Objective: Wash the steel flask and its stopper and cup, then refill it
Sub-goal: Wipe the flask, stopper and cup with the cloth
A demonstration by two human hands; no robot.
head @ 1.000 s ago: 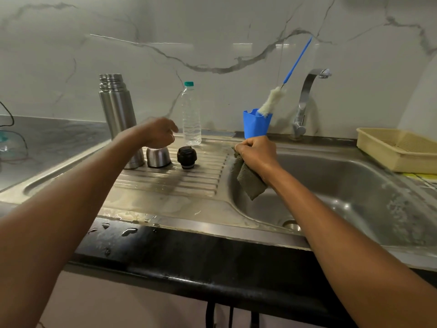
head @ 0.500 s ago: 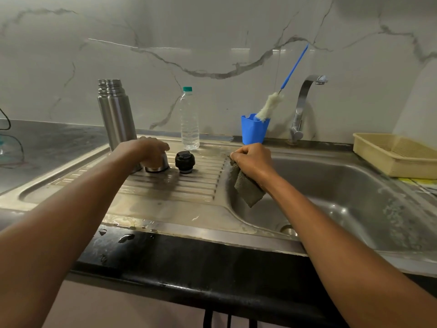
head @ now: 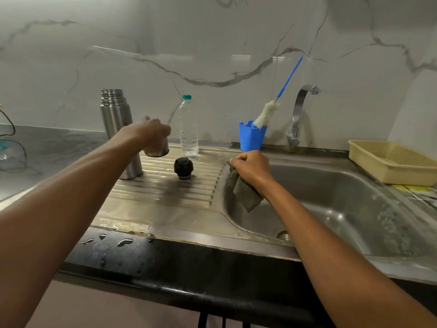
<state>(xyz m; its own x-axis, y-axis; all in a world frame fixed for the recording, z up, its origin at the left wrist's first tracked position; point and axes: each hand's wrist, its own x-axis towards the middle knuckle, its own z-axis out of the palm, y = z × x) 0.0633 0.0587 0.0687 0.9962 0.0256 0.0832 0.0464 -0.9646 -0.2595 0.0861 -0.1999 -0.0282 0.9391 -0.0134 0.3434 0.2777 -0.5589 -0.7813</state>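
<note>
The tall steel flask (head: 115, 119) stands uncapped at the back left of the ribbed drainboard (head: 165, 188). My left hand (head: 149, 133) grips the small steel cup (head: 159, 150) from above and holds it lifted off the drainboard, mouth down. The black stopper (head: 183, 167) sits on the drainboard just right of the flask. My right hand (head: 250, 165) grips a grey cloth (head: 244, 194) at the left rim of the sink basin (head: 331, 209); the cloth hangs down into the basin.
A clear plastic water bottle (head: 188, 129) with a green cap stands behind the stopper. A blue holder (head: 251, 137) with a blue-handled bottle brush (head: 267, 113) sits left of the tap (head: 298, 114). A beige basket (head: 392, 164) rests at the right. Water drops lie on the black counter edge (head: 118, 249).
My left hand came down on the steel cup, gripped it and has lifted it off the drainboard. My right hand stayed at the sink rim with the cloth.
</note>
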